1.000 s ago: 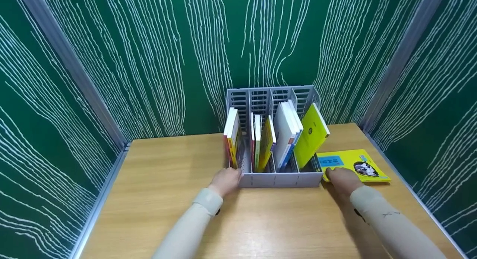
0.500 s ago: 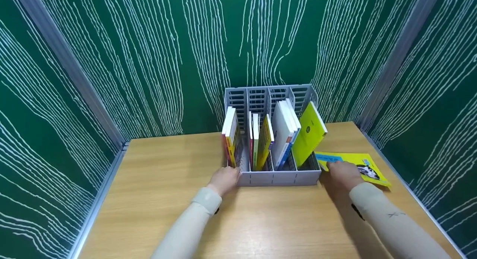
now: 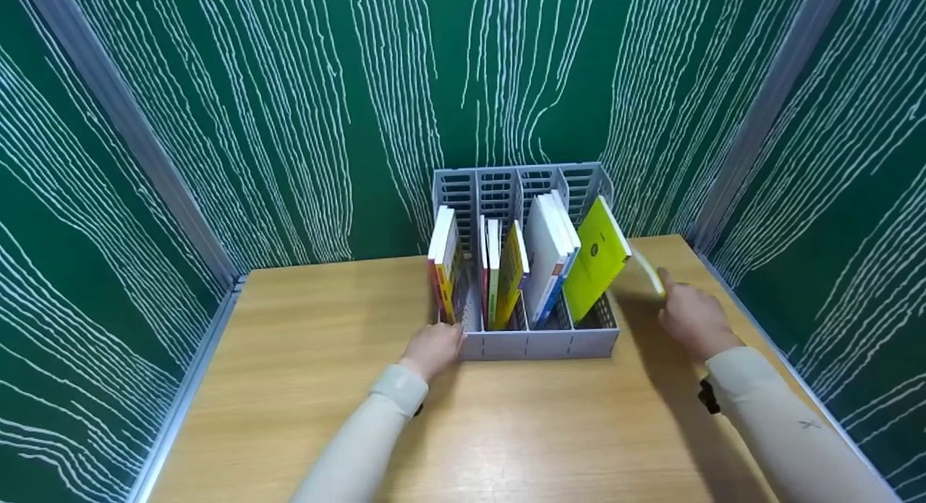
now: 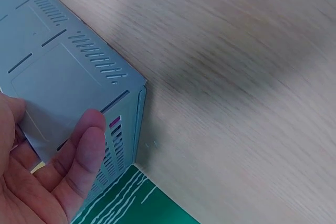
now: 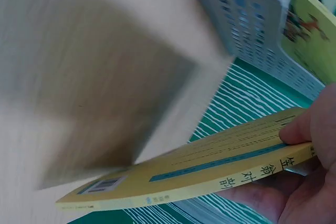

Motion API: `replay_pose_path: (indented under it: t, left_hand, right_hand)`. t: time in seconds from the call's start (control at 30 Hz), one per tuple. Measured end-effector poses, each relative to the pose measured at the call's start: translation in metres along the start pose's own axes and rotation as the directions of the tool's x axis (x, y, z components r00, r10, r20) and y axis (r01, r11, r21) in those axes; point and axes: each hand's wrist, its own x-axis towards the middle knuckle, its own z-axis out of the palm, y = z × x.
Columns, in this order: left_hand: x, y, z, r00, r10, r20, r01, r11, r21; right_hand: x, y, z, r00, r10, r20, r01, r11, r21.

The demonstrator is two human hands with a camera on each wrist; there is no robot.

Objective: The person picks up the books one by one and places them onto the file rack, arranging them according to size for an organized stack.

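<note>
A grey book rack (image 3: 537,346) with several slots stands on the table. My left hand (image 3: 434,349) grips its front left corner; in the left wrist view my thumb and fingers wrap the grey wall (image 4: 58,82). To the right of the rack, my right hand (image 3: 696,319) pinches a thin yellow book (image 5: 210,163) between thumb and fingers. The right wrist view shows its spine with dark characters, a blue stripe and a barcode. In the head view this book stands nearly edge-on, its lower part behind a leaning yellow-green book (image 3: 597,257) in the rightmost slot.
White-edged books (image 3: 443,260) stand in the leftmost slot. Thin books, one a yellow book (image 3: 512,279), fill the second, and thick white books (image 3: 548,250) the third. Green walls (image 3: 289,127) with white lines enclose the wooden table (image 3: 318,344) at back and sides.
My right hand has lifted the yellow book off the table and turned it from flat to nearly edge-on, moving slightly right and away. My left hand stays on the rack's corner.
</note>
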Motion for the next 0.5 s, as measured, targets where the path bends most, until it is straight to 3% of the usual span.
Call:
replay_pose_path:
  t: [0.13, 0.23, 0.37, 0.5]
  left_hand:
    - [-0.001, 0.000, 0.002, 0.999, 0.000, -0.042, 0.000, 1.000, 0.005]
    - [-0.002, 0.001, 0.003, 0.998, -0.010, -0.054, 0.011, 1.000, 0.019]
    - [-0.002, 0.004, 0.002, 0.997, -0.038, -0.063, 0.043, 0.996, 0.073]
    - [-0.002, 0.010, -0.001, 0.995, -0.068, -0.074, 0.077, 0.989, 0.128]
  right_hand:
    - [-0.003, -0.001, -0.012, 0.994, 0.028, -0.107, -0.019, 0.996, 0.084]
    - [-0.004, -0.006, -0.020, 0.987, 0.095, -0.132, -0.073, 0.984, 0.164]
    - [-0.007, -0.012, -0.030, 0.973, 0.180, -0.141, -0.133, 0.946, 0.295]
    - [-0.013, -0.020, -0.040, 0.956, 0.218, -0.194, -0.120, 0.900, 0.419]
